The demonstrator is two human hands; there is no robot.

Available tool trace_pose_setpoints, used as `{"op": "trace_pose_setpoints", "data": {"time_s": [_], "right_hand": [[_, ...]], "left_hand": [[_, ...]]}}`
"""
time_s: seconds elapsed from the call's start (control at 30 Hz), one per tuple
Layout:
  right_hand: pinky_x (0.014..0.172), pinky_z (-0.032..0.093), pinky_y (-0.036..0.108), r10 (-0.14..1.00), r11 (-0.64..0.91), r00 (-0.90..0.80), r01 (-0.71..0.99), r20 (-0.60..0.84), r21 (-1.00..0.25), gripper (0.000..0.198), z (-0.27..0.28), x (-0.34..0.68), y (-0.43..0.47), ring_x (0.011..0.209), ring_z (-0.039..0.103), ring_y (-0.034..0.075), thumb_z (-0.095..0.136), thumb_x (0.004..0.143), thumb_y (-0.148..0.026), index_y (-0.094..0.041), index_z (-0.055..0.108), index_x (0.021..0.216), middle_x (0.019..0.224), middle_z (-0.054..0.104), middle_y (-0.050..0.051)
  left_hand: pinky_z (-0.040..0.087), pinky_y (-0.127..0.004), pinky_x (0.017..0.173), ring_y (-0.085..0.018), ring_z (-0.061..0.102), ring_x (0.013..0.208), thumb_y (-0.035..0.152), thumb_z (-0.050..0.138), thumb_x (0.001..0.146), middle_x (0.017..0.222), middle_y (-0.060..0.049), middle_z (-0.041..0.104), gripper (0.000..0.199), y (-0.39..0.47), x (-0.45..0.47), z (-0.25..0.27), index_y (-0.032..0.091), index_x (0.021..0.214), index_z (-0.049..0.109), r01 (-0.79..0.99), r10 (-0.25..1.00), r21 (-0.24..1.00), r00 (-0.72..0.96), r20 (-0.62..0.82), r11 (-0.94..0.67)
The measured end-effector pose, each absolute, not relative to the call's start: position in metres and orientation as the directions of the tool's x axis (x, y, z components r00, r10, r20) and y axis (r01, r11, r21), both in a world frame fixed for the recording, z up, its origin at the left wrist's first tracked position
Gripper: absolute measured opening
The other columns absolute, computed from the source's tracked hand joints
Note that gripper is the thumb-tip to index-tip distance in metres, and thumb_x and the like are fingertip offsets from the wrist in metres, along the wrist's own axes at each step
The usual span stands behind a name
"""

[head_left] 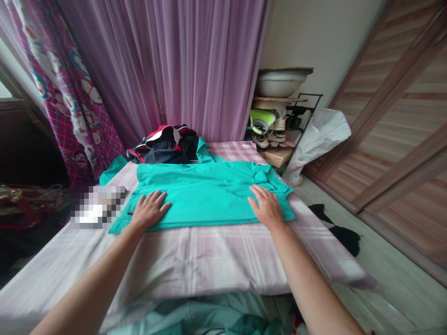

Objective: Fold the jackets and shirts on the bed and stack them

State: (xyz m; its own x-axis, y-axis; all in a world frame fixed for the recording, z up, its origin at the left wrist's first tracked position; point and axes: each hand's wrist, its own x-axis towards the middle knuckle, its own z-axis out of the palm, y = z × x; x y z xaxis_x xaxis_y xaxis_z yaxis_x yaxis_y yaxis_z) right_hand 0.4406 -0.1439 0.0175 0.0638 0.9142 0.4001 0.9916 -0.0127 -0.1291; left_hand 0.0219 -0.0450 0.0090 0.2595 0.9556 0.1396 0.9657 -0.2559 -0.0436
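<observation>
A turquoise garment (202, 195), which looks like a shirt, lies spread and folded over on the cloth-covered table. My left hand (149, 209) rests palm down on its left part, fingers apart, near a small dark tag. On the right part lies my right hand (266, 205), flat with spread fingers. Neither hand grips anything. The fabric is smooth in the middle and bunched toward the upper right.
The table has a pink-and-white checked cloth (209, 260). Behind the garment sits a pile of dark and red clothes (167, 146). A blurred-out object (98, 207) lies at the left. More greenish fabric (199, 314) is below the near edge. A shoe rack (279, 125) and white bag (321, 135) stand at the back right.
</observation>
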Motion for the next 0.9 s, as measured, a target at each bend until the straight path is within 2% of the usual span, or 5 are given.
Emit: {"op": "trace_pose_setpoints", "data": {"time_s": [0.07, 0.17, 0.23, 0.47, 0.9], "right_hand": [[0.117, 0.024, 0.044, 0.972, 0.093, -0.066, 0.989, 0.226, -0.114, 0.057, 0.012, 0.423, -0.138, 0.145, 0.033, 0.025, 0.029, 0.1, -0.047, -0.024, 0.045, 0.149, 0.156, 0.042, 0.007], [0.119, 0.018, 0.052, 1.0, -0.002, 0.0, 0.994, -0.021, -0.106, 0.066, 0.006, 0.413, -0.134, 0.149, 0.025, 0.025, 0.023, 0.099, -0.055, -0.023, 0.033, 0.155, 0.162, 0.03, 0.007], [0.12, 0.017, 0.054, 0.994, -0.075, 0.067, 0.993, -0.083, -0.092, 0.069, 0.005, 0.418, -0.135, 0.15, 0.022, 0.026, 0.021, 0.098, -0.057, -0.022, 0.03, 0.156, 0.164, 0.025, 0.008], [0.116, 0.019, 0.062, 0.94, -0.341, 0.34, 0.94, -0.035, -0.027, 0.063, -0.001, 0.467, -0.142, 0.149, 0.024, 0.027, 0.018, 0.099, -0.051, -0.024, 0.037, 0.153, 0.163, 0.028, 0.01], [0.113, 0.026, 0.059, 0.935, -0.346, 0.346, 0.938, 0.072, -0.019, 0.057, -0.008, 0.471, -0.144, 0.143, 0.036, 0.027, 0.028, 0.097, -0.049, -0.026, 0.05, 0.145, 0.156, 0.041, 0.009]], "left_hand": [[0.019, -0.05, 0.12, -0.03, 0.032, 0.147, 0.055, 0.032, 0.097, 0.157, -0.009, 0.041, 0.063, -0.045, 0.022, 0.009, 0.022, 0.15, 0.043, 0.966, 0.957, -0.054, 0.258, 0.135, -0.253], [0.02, -0.049, 0.12, -0.03, 0.031, 0.147, 0.055, 0.032, 0.097, 0.157, -0.008, 0.041, 0.063, -0.045, 0.022, 0.009, 0.023, 0.149, 0.043, 0.965, 0.954, -0.044, 0.263, 0.141, -0.26], [0.02, -0.05, 0.12, -0.03, 0.031, 0.147, 0.055, 0.033, 0.097, 0.157, -0.008, 0.041, 0.063, -0.045, 0.021, 0.009, 0.023, 0.149, 0.043, 0.964, 0.954, -0.028, 0.264, 0.144, -0.263], [0.02, -0.051, 0.12, -0.03, 0.034, 0.146, 0.055, 0.034, 0.097, 0.157, -0.009, 0.042, 0.061, -0.046, 0.021, 0.009, 0.024, 0.148, 0.045, 0.962, 0.95, -0.012, 0.272, 0.153, -0.274], [0.021, -0.05, 0.12, -0.028, 0.035, 0.145, 0.058, 0.033, 0.097, 0.156, -0.007, 0.043, 0.061, -0.047, 0.022, 0.006, 0.027, 0.147, 0.046, 0.965, 0.949, -0.01, 0.259, 0.177, -0.261]]}}
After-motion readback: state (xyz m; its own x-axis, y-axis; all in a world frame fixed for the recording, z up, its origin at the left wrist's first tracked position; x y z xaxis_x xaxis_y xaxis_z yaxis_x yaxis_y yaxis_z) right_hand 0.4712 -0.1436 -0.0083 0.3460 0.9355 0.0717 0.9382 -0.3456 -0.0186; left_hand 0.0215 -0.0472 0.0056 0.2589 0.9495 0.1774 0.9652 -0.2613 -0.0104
